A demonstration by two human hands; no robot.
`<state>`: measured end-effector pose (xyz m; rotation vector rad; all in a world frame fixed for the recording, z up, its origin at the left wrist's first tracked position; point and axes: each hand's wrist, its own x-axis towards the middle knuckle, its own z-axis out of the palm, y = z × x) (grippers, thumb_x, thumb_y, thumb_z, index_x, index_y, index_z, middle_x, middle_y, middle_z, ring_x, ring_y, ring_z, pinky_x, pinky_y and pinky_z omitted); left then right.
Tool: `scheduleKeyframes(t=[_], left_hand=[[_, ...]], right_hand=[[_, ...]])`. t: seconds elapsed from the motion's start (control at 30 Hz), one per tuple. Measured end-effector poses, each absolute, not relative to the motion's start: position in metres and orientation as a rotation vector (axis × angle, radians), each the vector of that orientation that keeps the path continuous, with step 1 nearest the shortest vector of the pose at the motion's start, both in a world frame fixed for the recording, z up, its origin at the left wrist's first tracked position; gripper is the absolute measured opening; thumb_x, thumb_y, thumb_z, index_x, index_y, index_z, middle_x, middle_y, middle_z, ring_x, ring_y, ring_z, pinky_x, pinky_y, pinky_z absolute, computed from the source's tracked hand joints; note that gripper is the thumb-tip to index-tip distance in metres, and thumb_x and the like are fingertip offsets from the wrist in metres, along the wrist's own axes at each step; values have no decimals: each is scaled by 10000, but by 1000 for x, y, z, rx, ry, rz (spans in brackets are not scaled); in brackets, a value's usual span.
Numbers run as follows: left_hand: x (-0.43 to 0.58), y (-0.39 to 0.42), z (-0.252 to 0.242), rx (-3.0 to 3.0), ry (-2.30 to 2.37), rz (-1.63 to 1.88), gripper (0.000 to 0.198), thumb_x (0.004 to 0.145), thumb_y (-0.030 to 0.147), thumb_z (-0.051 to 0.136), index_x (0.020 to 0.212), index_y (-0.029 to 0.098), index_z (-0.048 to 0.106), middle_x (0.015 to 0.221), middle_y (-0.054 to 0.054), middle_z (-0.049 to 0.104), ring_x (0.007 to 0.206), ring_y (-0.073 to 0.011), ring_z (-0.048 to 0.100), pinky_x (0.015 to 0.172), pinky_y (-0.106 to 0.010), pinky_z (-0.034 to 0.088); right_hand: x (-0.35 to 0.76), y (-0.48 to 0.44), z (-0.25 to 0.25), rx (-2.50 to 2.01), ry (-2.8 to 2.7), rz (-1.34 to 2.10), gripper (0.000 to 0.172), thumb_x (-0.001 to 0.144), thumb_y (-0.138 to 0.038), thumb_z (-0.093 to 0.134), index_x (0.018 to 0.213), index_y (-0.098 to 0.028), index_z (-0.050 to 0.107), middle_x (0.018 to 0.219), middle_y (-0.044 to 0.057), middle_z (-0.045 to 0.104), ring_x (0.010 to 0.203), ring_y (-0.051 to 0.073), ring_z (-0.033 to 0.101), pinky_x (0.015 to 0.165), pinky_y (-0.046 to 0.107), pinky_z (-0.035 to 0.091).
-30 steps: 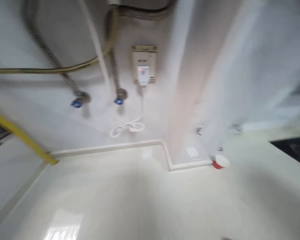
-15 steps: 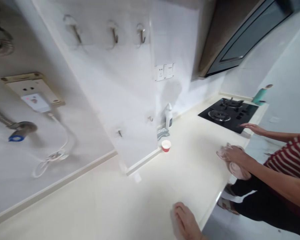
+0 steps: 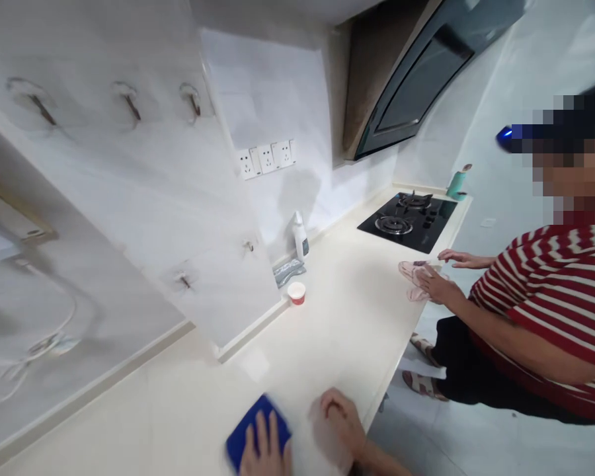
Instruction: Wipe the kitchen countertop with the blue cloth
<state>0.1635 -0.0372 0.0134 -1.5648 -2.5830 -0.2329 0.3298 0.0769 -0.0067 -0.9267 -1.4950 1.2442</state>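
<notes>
My left hand lies flat with fingers stretched out on a blue cloth at the near end of the cream countertop. Just to its right, my right hand rests on the counter close to the front edge. Its fingers are curled, and a pale blurred patch under it hides whatever it may hold. Only the fingers and backs of both hands show at the bottom of the view.
Another person in a red-striped shirt stands at the right, one hand on a pink cloth. A red-and-white cup, a grey rag and a spray bottle stand by the wall. Beyond are a black hob and a teal bottle.
The view swung right from the wall pipes to the counter. My left hand and the blue cloth came into sight; my right hand's fingers curled. The other person's pink cloth moved toward the hob.
</notes>
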Motion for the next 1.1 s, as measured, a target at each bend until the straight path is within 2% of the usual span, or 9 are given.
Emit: scheduleKeyframes(t=[0.1, 0.2, 0.37, 0.47, 0.57, 0.73, 0.83, 1.0, 1.1], left_hand=[[197, -8, -5, -1735, -2437, -342, 556, 932, 324, 499, 1484, 262, 477, 1572, -130, 489, 1448, -375, 430, 1110, -585, 447], [209, 13, -8, -2054, -2267, -519, 705, 901, 422, 571, 1547, 249, 349, 1645, -155, 355, 1515, -416, 301, 1150, -633, 396], [162, -4, -4, -2255, -2266, -897, 508, 1004, 365, 370, 1496, 274, 458, 1631, -106, 407, 1509, -239, 365, 1204, -507, 399], [110, -37, -10, -1843, -2572, -1063, 545, 1013, 399, 273, 1450, 193, 526, 1603, -130, 450, 1505, -219, 372, 1250, -480, 339], [61, -72, -15, -1439, -2807, -973, 644, 986, 466, 259, 1464, 107, 498, 1620, -177, 406, 1547, -282, 278, 1281, -512, 252], [15, -98, -2, -868, -3109, -548, 719, 932, 492, 315, 1516, 84, 414, 1653, -268, 267, 1562, -435, 123, 1268, -580, 169], [8, -91, 8, -624, -3149, -437, 705, 951, 501, 220, 1535, 145, 395, 1667, -248, 248, 1560, -435, 143, 1252, -598, 155], [11, -78, 12, -513, -3110, -346, 751, 933, 550, 185, 1545, 159, 379, 1667, -224, 267, 1553, -439, 159, 1240, -604, 134], [11, -77, 8, -544, -3050, -359, 782, 919, 578, 162, 1526, 157, 415, 1643, -234, 303, 1542, -445, 175, 1222, -613, 159]], right_hand=[[348, 90, -6, -1134, -1330, 1196, 283, 908, -412, 447, 768, -223, 605, 612, -16, 549, 562, 168, 531, 536, 284, 446], [363, 102, -8, -1223, -1326, 1109, 255, 924, -376, 426, 904, -216, 623, 726, 3, 598, 665, 184, 575, 633, 308, 497], [343, 110, 7, -1101, -1649, 864, 277, 885, -261, 467, 1087, -220, 652, 1082, 74, 683, 1016, 230, 632, 949, 414, 525], [312, 103, 16, -944, -2069, 549, 417, 918, -185, 407, 1281, -195, 612, 1328, 117, 634, 1273, 254, 553, 1111, 494, 439], [286, 91, 15, -873, -2395, 398, 509, 961, -227, 416, 1462, -208, 503, 1526, 87, 514, 1462, 303, 376, 1227, 596, 258], [273, 75, -3, -798, -2652, 308, 649, 977, -314, 445, 1604, -277, 284, 1671, 32, 293, 1534, 400, 207, 1211, 742, 44], [273, 75, -7, -809, -2675, 296, 662, 986, -336, 438, 1616, -286, 242, 1677, 26, 275, 1542, 399, 183, 1214, 735, 10], [298, 91, -3, -766, -2750, 285, 635, 993, -365, 418, 1606, -329, 256, 1631, 12, 385, 1535, 359, 227, 1208, 731, -59], [334, 116, -7, -874, -2756, 191, 636, 978, -372, 430, 1595, -364, 276, 1634, 1, 379, 1532, 356, 234, 1207, 734, 2]])
